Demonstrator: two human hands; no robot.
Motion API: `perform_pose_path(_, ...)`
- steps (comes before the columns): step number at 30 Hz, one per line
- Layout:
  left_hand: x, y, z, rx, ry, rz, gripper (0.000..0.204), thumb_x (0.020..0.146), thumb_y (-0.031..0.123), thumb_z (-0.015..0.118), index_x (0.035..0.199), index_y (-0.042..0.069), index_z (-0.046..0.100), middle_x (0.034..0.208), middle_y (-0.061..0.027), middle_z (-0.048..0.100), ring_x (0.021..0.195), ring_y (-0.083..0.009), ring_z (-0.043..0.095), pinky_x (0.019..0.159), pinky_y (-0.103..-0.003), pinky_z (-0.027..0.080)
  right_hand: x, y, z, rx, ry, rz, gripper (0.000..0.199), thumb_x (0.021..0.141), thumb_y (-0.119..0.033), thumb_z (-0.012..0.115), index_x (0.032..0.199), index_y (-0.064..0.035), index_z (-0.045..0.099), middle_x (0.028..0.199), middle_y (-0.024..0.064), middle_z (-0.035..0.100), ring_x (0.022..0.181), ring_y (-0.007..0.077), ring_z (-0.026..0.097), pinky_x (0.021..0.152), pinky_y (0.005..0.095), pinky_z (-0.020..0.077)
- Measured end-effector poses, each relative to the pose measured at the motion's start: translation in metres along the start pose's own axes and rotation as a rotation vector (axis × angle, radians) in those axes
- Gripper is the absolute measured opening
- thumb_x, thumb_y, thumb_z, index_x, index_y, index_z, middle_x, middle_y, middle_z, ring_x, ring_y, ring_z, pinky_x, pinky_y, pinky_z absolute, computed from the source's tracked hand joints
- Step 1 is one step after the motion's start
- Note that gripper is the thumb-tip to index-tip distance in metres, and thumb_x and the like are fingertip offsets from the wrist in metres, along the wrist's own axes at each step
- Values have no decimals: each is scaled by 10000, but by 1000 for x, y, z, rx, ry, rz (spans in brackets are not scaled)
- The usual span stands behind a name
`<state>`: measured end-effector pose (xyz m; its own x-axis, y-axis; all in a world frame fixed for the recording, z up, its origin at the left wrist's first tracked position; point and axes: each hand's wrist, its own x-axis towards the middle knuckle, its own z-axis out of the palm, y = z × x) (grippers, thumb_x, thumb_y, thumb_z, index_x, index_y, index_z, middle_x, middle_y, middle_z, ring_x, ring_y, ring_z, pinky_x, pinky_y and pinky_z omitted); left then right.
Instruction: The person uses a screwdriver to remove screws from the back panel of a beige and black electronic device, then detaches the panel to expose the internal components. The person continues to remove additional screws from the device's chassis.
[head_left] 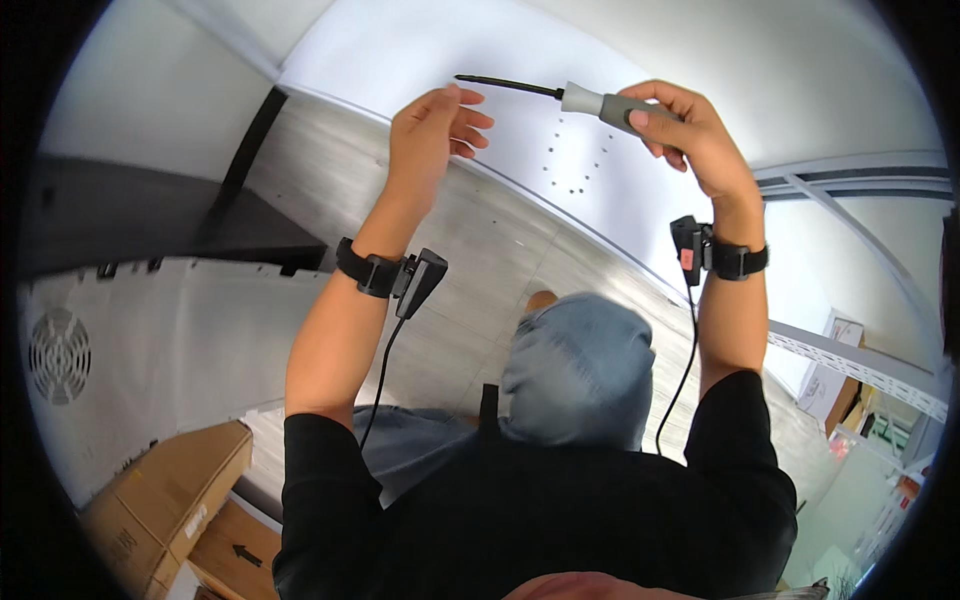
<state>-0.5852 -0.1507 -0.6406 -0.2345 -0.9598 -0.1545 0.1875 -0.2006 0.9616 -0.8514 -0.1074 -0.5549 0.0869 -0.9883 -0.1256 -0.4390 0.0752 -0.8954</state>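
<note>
Screwdriver (pixel 582 98) spans the gap btwn the two hands, up over the white tabletop (pixel 370 70): long axis runs roughly L–R, tilted a bit, handle end at R & lower in view, tip at L & slightly higher. R hand (pixel 690 130) is the nearer one, wrapped round the grey handle w/ thumb along its near side, so its grip is closed on it. L hand (pixel 435 135) sits at the opp. end, fingers half curled & loosely parted, no obj. visible in it; tip lies just beyond its thumb & index, v. close, can't tell if touching. Key relation = tip vs. those L fingertips. Shaft is thin, straight, dark metal; handle is fat & rounded, lt grey collar then darker grey, looks like matte plastic. Below it, approx. under the handle end, small dark bits (pixel 551 150) form a rough U on the smooth, glossy top; too small to ID. Black wrist straps (pixel 738 262) w/ boxy modules & thin cables on both arms. Floor (pixel 480 235) is grey wood-grain; at L, a dull metal panel (pixel 180 320) w/ round slotted vent, plus a brown cardboard box (pixel 190 480), creased & flat-sided.
</note>
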Motion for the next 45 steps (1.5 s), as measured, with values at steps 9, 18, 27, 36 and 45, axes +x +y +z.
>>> perform_pose_path(9,136,-126,85,605,-12,8,274,821,192,681,1045,38,644,922,-59,654,838,-154,603,730,-262,486,-3,186,-2,598,367,333,312,893,-266,601,1064,-6,615,640,23,573,520,74,480,473,210,367)
perform_pose_path(18,226,-177,137,916,-15,-94,305,806,193,679,1075,64,620,969,-76,647,839,-216,637,724,-334,520,-6,233,-11,756,548,434,323,912,-304,572,1067,-23,611,651,37,570,534,85,466,484,217,367)
perform_pose_path(27,240,-190,148,1006,92,-60,216,820,163,665,1021,86,649,920,-70,661,805,-206,637,712,-321,508,-2,232,-14,732,445,396,334,913,-293,568,1086,-11,615,652,37,566,546,83,497,467,215,356)
perform_pose_path(36,134,-108,50,-445,168,-384,129,944,95,505,999,6,579,983,-99,655,917,-209,655,808,-303,546,28,184,15,555,146,300,272,874,-191,606,1090,-29,640,687,16,582,568,64,505,441,197,322)
perform_pose_path(45,-1,-54,-82,-694,431,-150,138,954,48,461,1012,-35,555,981,-136,637,906,-228,657,852,-313,561,64,90,108,320,-324,60,290,882,-197,588,1108,-20,631,694,-1,572,566,50,484,457,185,337)
